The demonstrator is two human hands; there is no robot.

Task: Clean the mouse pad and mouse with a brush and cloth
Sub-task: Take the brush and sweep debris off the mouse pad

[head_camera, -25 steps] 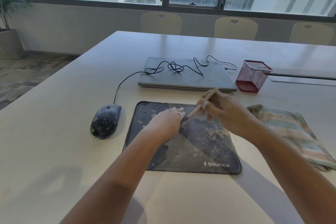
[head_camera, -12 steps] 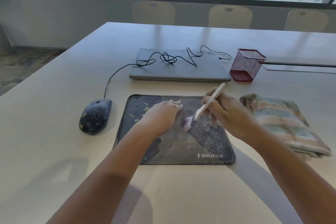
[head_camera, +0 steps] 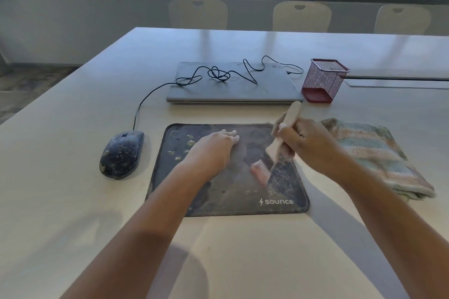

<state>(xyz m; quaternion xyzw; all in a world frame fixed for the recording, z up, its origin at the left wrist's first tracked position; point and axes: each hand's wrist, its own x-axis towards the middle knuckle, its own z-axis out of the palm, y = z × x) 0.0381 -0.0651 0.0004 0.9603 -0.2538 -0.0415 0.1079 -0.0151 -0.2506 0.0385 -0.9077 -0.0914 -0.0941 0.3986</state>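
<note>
Lying flat on the pale table (head_camera: pixel 73 201), the dark mouse pad (head_camera: pixel 226 192) is sitting directly before the person, its long axis running left to right and its "sounce" logo reading upright at the near right corner. Pale drops are dotting its far left corner; fine tan grit is covering a band on its right side.

The brush (head_camera: pixel 281 143) is being held over the pad's right half. Its pale wooden handle is pointing up and away toward the far right, and its pinkish bristle end, blurred, is pointing down and toward the near left, touching or just above the pad; I cannot tell which. The right hand (head_camera: pixel 308 145) is gripping the handle, fingers wrapped closed around its middle.

The left hand (head_camera: pixel 213 150) is resting palm down on the pad's left centre, fingers together and extended flat, pointing toward the far right.

The mouse (head_camera: pixel 121 154) is sitting on the table just left of the pad, apart from it, speckled with debris, its nose pointing away and slightly right. Its cable (head_camera: pixel 218 75) is running back onto the closed laptop (head_camera: pixel 233 92) behind the pad.

The folded striped cloth (head_camera: pixel 379 155) is lying just right of the pad. 1 red mesh cup (head_camera: pixel 323 80) is standing beside the laptop's right edge.
</note>
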